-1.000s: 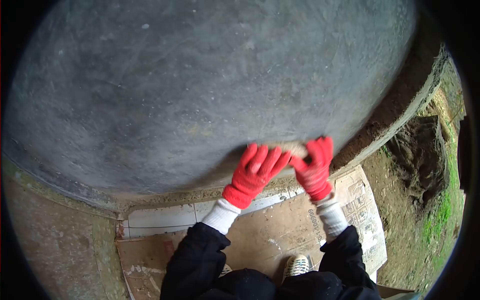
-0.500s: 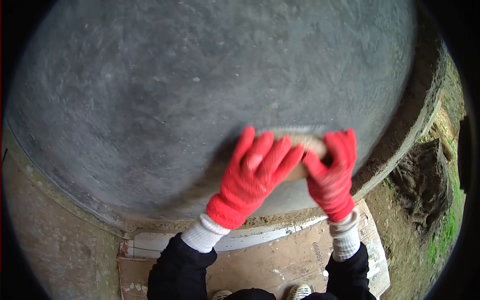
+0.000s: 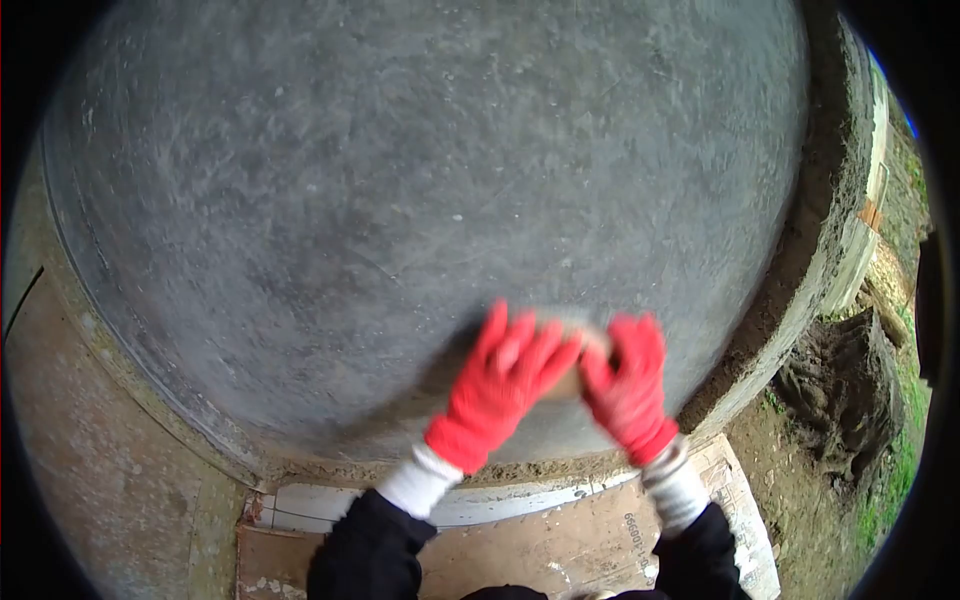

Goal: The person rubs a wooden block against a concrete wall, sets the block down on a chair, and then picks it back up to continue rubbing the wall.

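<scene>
Both my hands, in red gloves over white cuffs, are closed around a tan, blurred block-like tool (image 3: 568, 384) with a pale top edge. My left hand (image 3: 503, 378) covers its left part, fingers curled over the top. On the right end, my right hand (image 3: 630, 385) grips it with the thumb turned inward. The tool lies against the lower part of a wide, smooth grey cement-like surface (image 3: 430, 190), and a dark shadow stretches to its left. Much of the tool is hidden under the gloves; its exact kind I cannot tell.
A rough earthy rim (image 3: 775, 330) curves along the right and bottom of the grey surface. Below lies a stained cardboard sheet (image 3: 520, 560) with printed numbers. Crumpled dark sheeting (image 3: 845, 385) lies on the ground at right, beside grass. A worn brown floor (image 3: 100, 430) spans the left.
Both hands and the tool have slid down and slightly left across the grey surface, closer to its lower rim. The camera view has also shifted a little. The grip stays the same.
</scene>
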`<state>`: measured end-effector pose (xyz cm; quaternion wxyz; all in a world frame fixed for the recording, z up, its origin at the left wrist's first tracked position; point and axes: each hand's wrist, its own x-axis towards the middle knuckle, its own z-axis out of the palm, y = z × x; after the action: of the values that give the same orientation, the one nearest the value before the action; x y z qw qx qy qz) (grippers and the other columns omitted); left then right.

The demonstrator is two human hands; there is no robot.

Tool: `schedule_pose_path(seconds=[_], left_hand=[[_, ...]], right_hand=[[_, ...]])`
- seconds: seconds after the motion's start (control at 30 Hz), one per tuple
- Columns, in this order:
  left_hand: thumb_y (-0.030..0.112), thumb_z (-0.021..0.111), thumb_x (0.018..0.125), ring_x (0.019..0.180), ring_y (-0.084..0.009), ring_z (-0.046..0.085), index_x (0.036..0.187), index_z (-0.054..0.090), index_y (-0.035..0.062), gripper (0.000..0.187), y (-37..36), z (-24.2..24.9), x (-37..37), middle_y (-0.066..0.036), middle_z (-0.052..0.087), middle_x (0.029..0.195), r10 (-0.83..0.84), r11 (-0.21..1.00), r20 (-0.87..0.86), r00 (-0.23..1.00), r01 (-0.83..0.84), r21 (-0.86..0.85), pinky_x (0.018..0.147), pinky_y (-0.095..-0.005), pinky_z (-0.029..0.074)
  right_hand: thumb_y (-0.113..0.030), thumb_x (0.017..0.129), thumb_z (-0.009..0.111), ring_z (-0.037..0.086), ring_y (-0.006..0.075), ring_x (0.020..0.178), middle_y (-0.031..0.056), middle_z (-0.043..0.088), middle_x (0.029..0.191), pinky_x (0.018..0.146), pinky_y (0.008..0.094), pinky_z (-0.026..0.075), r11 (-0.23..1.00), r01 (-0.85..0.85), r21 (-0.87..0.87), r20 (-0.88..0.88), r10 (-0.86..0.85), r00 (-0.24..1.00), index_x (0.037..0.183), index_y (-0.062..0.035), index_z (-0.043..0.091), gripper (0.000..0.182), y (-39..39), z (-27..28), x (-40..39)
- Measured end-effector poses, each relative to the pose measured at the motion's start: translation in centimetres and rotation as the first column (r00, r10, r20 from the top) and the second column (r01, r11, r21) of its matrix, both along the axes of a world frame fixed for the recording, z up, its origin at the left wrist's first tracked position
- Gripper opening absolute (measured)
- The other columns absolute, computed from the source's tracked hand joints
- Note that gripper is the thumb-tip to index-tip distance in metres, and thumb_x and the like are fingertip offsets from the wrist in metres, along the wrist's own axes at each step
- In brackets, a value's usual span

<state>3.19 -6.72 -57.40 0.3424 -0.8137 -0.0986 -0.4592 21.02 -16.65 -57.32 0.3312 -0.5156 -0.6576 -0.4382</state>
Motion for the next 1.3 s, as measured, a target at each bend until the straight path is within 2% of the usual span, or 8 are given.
schedule_pose_path(seconds=[0.13, 0.23, 0.43, 0.53, 0.87, 1.0, 1.13, 1.3], left_hand=[[0.027, 0.089, 0.051, 0.125, -0.0313, 0.045, 0.135, 0.054, 0.0156, 0.091, 0.3, 17.0, 0.2, -0.007, 0.047, 0.132, -0.132, 0.991, 0.136, 0.982, 0.126, 0.052, 0.113, -0.0545, 0.03], [0.019, 0.082, 0.062, 0.117, -0.0328, 0.048, 0.131, 0.051, 0.006, 0.076, 1.7, 20.0, 0.6, -0.012, 0.052, 0.124, -0.106, 0.968, 0.15, 0.983, 0.068, 0.241, 0.107, -0.0505, 0.034], [0.01, 0.08, 0.057, 0.134, -0.036, 0.037, 0.125, 0.057, 0.0077, 0.072, -0.2, -3.9, 0.4, -0.011, 0.044, 0.135, 0.008, 0.998, 0.077, 0.997, -0.002, -0.067, 0.111, -0.0625, 0.032], [0.01, 0.08, 0.056, 0.131, -0.0352, 0.04, 0.127, 0.057, 0.0093, 0.074, -1.1, -15.7, -1.3, -0.01, 0.046, 0.134, -0.062, 0.905, 0.053, 0.997, 0.079, -0.418, 0.113, -0.0581, 0.033], [0.005, 0.066, 0.074, 0.123, -0.0316, 0.042, 0.117, 0.059, 0.0097, 0.044, -0.4, 11.8, -1.0, -0.008, 0.049, 0.122, -0.074, 0.991, 0.231, 0.97, 0.098, -0.094, 0.107, -0.0502, 0.042], [0.005, 0.066, 0.076, 0.128, -0.0318, 0.04, 0.123, 0.058, 0.0108, 0.048, -0.4, -0.2, -0.9, -0.009, 0.048, 0.126, -0.028, 0.977, 0.177, 0.984, 0.065, -0.203, 0.108, -0.0518, 0.043], [0.006, 0.073, 0.066, 0.126, -0.0316, 0.042, 0.126, 0.058, 0.0088, 0.063, -2.6, -24.3, -2.0, -0.008, 0.048, 0.13, 0.01, 0.874, 0.015, 1.0, -0.001, -0.486, 0.112, -0.0536, 0.036], [0.006, 0.076, 0.06, 0.127, -0.0319, 0.041, 0.13, 0.057, 0.0088, 0.072, -2.4, -18.8, -1.5, -0.009, 0.047, 0.134, 0.0, 0.875, 0.084, 0.996, 0.041, -0.482, 0.11, -0.0541, 0.037]], right_hand=[[-0.021, 0.05, 0.085, 0.052, 0.0422, 0.109, 0.0215, 0.048, 0.13, 0.09, 0.0524, 0.045, 0.986, 0.018, 0.165, 0.149, -0.043, 0.988, 0.13, -0.0157, 0.055, 0.086, 0.6, 14.6, 1.1], [-0.024, 0.049, 0.086, 0.052, 0.0415, 0.109, 0.0209, 0.048, 0.133, 0.094, 0.0503, 0.044, 0.982, -0.011, 0.19, 0.111, -0.01, 0.994, 0.13, -0.0156, 0.056, 0.087, 0.9, 17.0, 0.5], [-0.028, 0.073, 0.079, 0.056, 0.036, 0.092, 0.0143, 0.058, 0.107, 0.083, 0.0501, 0.046, 0.999, 0.006, 0.038, 0.03, -0.007, 1.0, 0.114, -0.0156, 0.061, 0.046, 0.5, -3.8, 0.2], [-0.039, 0.074, 0.079, 0.054, 0.0315, 0.081, 0.0112, 0.058, 0.09, 0.074, 0.0453, 0.046, 0.958, -0.26, -0.119, -0.442, 0.184, 0.878, 0.106, -0.007, 0.062, 0.048, 0.2, -10.7, -0.9], [-0.009, 0.061, 0.077, 0.055, 0.0372, 0.097, 0.017, 0.054, 0.119, 0.082, 0.0466, 0.046, 0.969, 0.066, 0.237, 0.29, -0.136, 0.947, 0.121, -0.0218, 0.063, 0.063, 0.9, 12.0, -1.4], [-0.029, 0.075, 0.077, 0.053, 0.0343, 0.105, 0.0112, 0.053, 0.116, 0.089, 0.0525, 0.043, 0.994, 0.047, 0.103, 0.039, -0.051, 0.998, 0.12, -0.0349, 0.063, 0.047, 1.2, -0.7, -1.6], [-0.046, 0.072, 0.08, 0.057, 0.0288, 0.084, 0.0103, 0.059, 0.086, 0.081, 0.041, 0.046, 0.931, -0.209, -0.3, -0.439, 0.06, 0.896, 0.102, -0.0023, 0.063, 0.056, -0.6, -19.7, -2.2], [-0.047, 0.069, 0.081, 0.057, 0.0285, 0.082, 0.0103, 0.058, 0.085, 0.079, 0.041, 0.045, 0.93, -0.218, -0.295, -0.429, 0.075, 0.9, 0.102, -0.0032, 0.064, 0.057, -0.5, -13.2, -1.9]])
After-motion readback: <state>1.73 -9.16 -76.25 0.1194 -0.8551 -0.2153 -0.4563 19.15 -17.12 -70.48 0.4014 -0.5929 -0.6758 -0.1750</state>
